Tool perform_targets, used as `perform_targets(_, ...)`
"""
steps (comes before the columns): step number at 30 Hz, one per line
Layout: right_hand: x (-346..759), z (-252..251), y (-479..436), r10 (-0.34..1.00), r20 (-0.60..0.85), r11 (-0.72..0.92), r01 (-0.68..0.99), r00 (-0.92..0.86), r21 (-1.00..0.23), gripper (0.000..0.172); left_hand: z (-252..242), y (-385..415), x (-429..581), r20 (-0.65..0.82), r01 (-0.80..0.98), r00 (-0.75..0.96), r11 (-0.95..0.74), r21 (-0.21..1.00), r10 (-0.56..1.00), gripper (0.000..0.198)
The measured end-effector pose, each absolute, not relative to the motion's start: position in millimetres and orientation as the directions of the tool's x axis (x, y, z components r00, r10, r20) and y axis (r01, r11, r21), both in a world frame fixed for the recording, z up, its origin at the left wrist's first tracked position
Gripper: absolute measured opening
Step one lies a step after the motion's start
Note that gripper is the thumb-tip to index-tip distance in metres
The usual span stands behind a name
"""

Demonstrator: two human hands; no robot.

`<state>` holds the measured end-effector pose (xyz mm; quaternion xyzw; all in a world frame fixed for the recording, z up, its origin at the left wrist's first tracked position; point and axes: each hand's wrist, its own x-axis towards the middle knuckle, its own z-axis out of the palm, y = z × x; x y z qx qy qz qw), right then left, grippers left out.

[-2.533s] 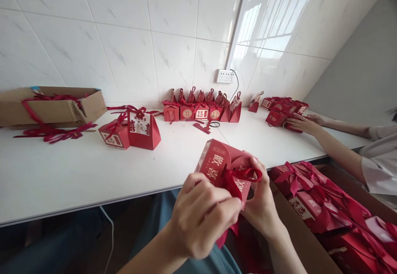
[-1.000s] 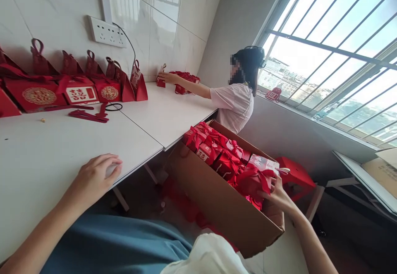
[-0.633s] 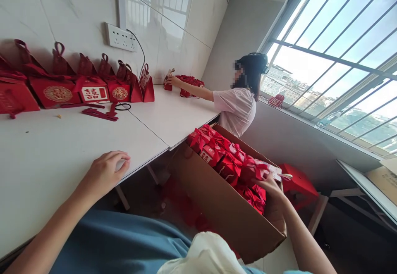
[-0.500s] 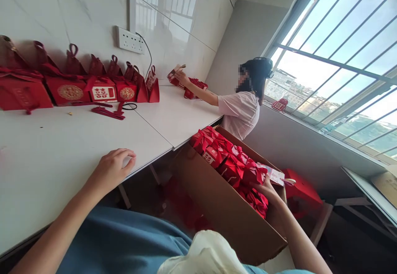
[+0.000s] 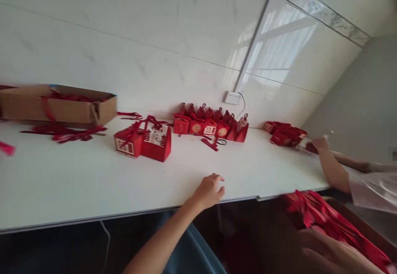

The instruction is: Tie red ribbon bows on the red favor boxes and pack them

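Note:
My left hand (image 5: 211, 189) rests on the front edge of the white table (image 5: 77, 183), fingers loosely curved and apart, holding nothing. My right hand (image 5: 328, 253) is low at the bottom right, smeared by motion, just in front of the cardboard box of red ribbon-tied gift boxes (image 5: 322, 218); its fingers cannot be made out. Two red gift boxes (image 5: 144, 139) stand on the table beyond my left hand.
A row of small red gift boxes (image 5: 211, 125) lines the tiled wall below a socket (image 5: 232, 97). An open cardboard box (image 5: 58, 106) with red ribbons sits far left. A co-worker's arm (image 5: 331, 168) reaches to more red boxes (image 5: 285, 133) at the right.
The view has swung left, back to the table. My right hand has let go of the gift box in the carton and pulled back. My left hand stays on the table edge.

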<state>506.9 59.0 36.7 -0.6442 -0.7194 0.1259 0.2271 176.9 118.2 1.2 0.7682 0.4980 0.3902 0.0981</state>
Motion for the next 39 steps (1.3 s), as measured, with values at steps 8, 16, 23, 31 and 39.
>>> perform_targets(8, 286, 56, 160, 0.659, 0.198, 0.648, 0.415, -0.725, -0.638, 0.026, 5, 93, 58, 0.648, 0.794, -0.125, -0.315, 0.519, 0.751, 0.025)
perform_targets(16, 103, 21, 217, 0.722, 0.338, 0.515, 0.143, -0.603, -0.845, 0.066, -8, 96, 22, 0.725, 0.779, -0.506, -0.113, 0.616, 0.466, 0.022)
perform_targets(23, 148, 18, 219, 0.603, 0.263, 0.426, 0.026, -0.753, -0.904, 0.044, 5, 100, 10, 0.731, 0.743, -0.584, -0.129, 0.656, 0.354, 0.032)
perform_targets(31, 196, 21, 235, 0.64, 0.236, 0.38, 0.035, -0.731, -0.924, 0.061, 80, 153, 10, 0.549, 0.641, -0.292, -0.267, 0.72, 0.783, 0.033)
perform_targets(39, 198, 24, 260, 0.629, 0.197, 0.353, 0.051, -0.752, -0.934, 0.058, 101, 175, 10, 0.331, 0.333, -0.238, -0.243, 0.911, 0.913, 0.042)
